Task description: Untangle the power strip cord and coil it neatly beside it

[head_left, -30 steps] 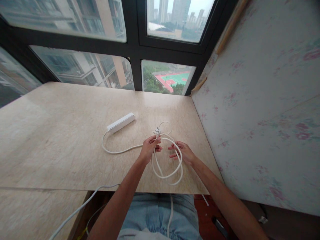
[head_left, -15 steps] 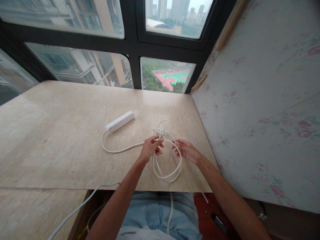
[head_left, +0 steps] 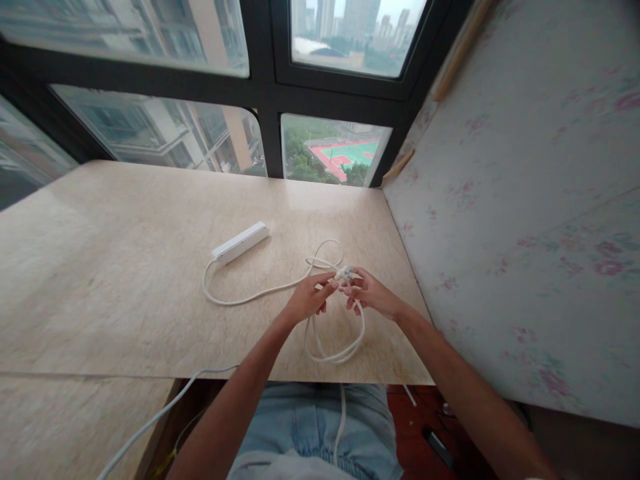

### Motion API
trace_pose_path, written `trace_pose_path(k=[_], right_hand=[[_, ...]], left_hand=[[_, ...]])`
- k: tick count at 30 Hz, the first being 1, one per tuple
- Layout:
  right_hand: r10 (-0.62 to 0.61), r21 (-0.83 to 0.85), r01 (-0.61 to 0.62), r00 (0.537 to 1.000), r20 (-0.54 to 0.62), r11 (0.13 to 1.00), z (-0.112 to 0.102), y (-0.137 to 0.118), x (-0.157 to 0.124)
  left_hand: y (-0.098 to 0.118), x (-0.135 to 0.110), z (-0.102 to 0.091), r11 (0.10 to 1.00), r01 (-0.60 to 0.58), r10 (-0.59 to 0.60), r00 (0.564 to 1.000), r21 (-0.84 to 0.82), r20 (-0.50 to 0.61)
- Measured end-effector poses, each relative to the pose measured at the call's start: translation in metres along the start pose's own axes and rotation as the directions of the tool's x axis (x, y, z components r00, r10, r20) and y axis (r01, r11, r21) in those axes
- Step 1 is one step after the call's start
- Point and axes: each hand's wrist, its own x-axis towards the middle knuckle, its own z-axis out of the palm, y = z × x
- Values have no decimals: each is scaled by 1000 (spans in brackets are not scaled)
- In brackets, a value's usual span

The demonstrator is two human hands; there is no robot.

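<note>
A white plug with metal prongs is held up between my two hands over the tabletop. My left hand pinches at it from the left, thumb and forefinger close together. From the right, my right hand closes its fingers round the plug and the cord beside it. The white cord hangs in loops below both hands, with a smaller loop lying beyond them. It runs left to a white power strip lying on the table. My fingers partly cover the plug.
The beige stone-patterned tabletop meets a dark window frame at the back and a floral wall on the right. A grey cable crosses the front edge at left. A dark object lies on the red floor.
The plug has moved right and slightly nearer to me. My right hand, which was apart with its fingers by the cord loop, has closed on it. The power strip has stayed put.
</note>
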Motion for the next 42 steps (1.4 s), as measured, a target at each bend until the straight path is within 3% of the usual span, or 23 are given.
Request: trace_pose_path(k=[3, 8, 12, 15, 18, 23, 25, 30, 37, 39, 42], right_hand=[[-156, -74, 147, 978, -138, 986, 2, 7, -7], [-310, -237, 276, 943, -120, 931, 1, 18, -15], [-387, -337, 326, 913, -132, 884, 1, 19, -12], [-337, -358, 280, 936, -106, 891, -1, 11, -12], [-238, -414, 199, 970, -44, 888, -7, -3, -17], [-127, -599, 188, 982, 143, 779, -17, -32, -28], [-139, -634, 196, 980, 140, 748, -20, -39, -32], [-187, -826, 181, 978, 93, 535, -17, -46, -35], [-78, -1000, -3, 997, -2, -11, 16, -67, -34], [-72, -999, -9, 997, -6, -38, 23, -69, -31], [-94, -999, -34, 995, -34, 5, 21, -63, -26]], left_hand=[[3, -1, -7, 995, -53, 47, 997, 88, 67], [15, 5, -18, 941, -221, 143, 947, 258, 288], [28, 11, -19, 832, -322, 164, 920, 451, 355], [36, 14, -16, 798, -381, 173, 886, 466, 430], [38, 16, -10, 827, -402, 178, 851, 393, 494], [30, 19, -2, 904, -237, 89, 918, 355, 385], [28, 20, -1, 936, -200, 83, 925, 289, 371], [27, 21, 1, 969, -140, 51, 920, 206, 389], [25, 22, 5, 997, -65, 39, 905, 46, 423], [26, 20, 4, 999, -30, 37, 916, -24, 399], [26, 16, 2, 968, 76, 8, 943, -238, 334]])
